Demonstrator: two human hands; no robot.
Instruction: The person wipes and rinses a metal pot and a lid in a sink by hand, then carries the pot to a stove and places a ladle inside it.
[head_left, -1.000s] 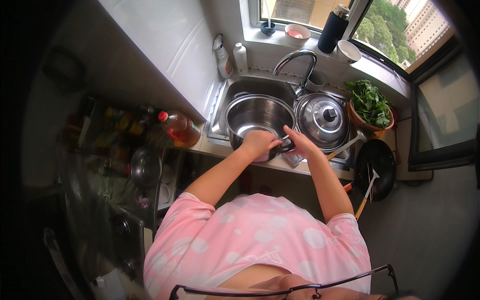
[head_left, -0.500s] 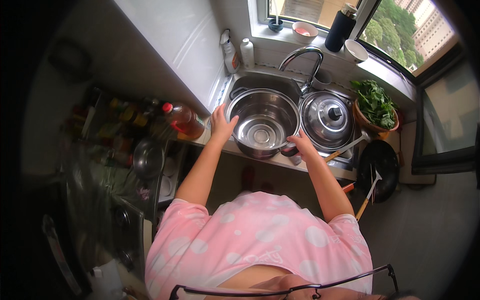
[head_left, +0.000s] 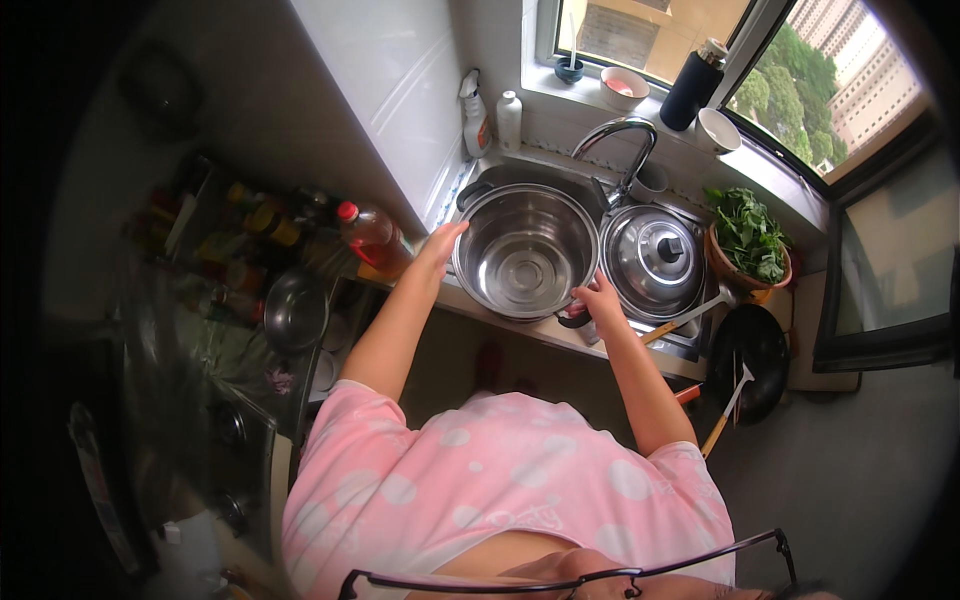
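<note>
Over the front of the sink, a large stainless steel pot without its lid is tilted slightly toward me, its shiny ringed bottom showing. My right hand is closed around the pot's near-right black handle. On the left side, my left hand holds the pot's wall, thumb at the rim and the other fingers mostly hidden behind it. The second handle sticks out at the far left, free of both hands. The steel lid with a black knob lies right of the pot, below the curved faucet.
A bottle of red liquid stands near my left forearm. Right of the lid are a bowl of leafy greens, a black wok and a wooden-handled spatula. A spray bottle and a white bottle stand behind the sink.
My left hand has closed in from spread fingers beside the pot to contact with its side. The pot has tipped a little; my right hand stays on the handle. The view has shifted slightly.
</note>
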